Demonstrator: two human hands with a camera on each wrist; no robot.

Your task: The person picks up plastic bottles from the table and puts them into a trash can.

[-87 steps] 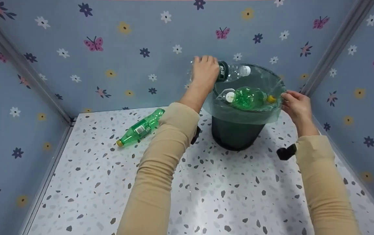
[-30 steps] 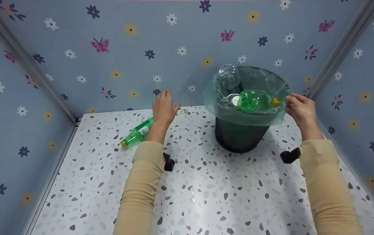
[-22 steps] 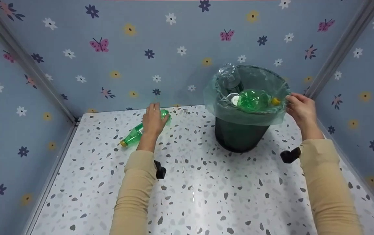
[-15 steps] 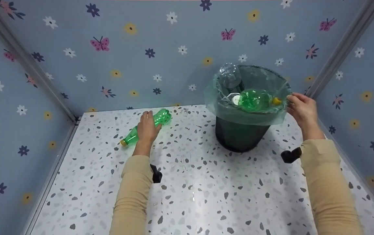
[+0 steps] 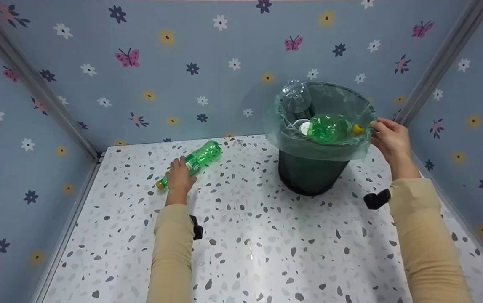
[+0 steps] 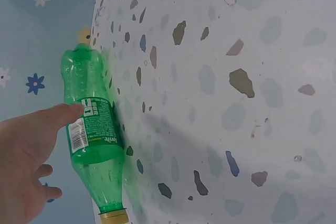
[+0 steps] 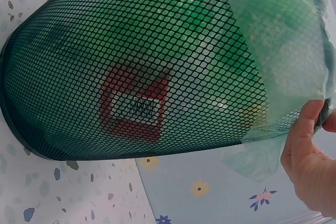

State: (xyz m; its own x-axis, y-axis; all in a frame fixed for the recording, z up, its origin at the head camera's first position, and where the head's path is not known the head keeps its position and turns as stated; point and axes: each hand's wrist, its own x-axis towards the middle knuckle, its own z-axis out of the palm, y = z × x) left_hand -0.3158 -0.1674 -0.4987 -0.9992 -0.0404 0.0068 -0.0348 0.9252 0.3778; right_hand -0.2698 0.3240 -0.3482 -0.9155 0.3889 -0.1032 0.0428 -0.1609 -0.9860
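Note:
A green plastic Sprite bottle (image 5: 204,155) with a yellow cap lies on its side on the speckled surface. My left hand (image 5: 179,179) is over its neck end in the head view. The left wrist view shows the thumb extended across the bottle's label (image 6: 97,124), the other fingers spread and not closed round it. At the right, my right hand (image 5: 394,141) pinches the bag-covered rim of a dark mesh trash bin (image 5: 310,174). A pale green bin bag (image 5: 325,150) folds over that rim. Inside are a green bottle (image 5: 327,128) and a clear bottle (image 5: 297,99) standing cap-down.
A white cap (image 5: 304,128) shows beside the green bottle in the bin. Through the mesh, a red label (image 7: 134,103) is visible in the right wrist view. Blue flowered panels (image 5: 224,50) enclose the white speckled surface (image 5: 258,235) at the back and both sides.
My left hand released the clear bottle into the bin, then moved left and down along the lying green bottle towards its cap. The right hand stays at the rim.

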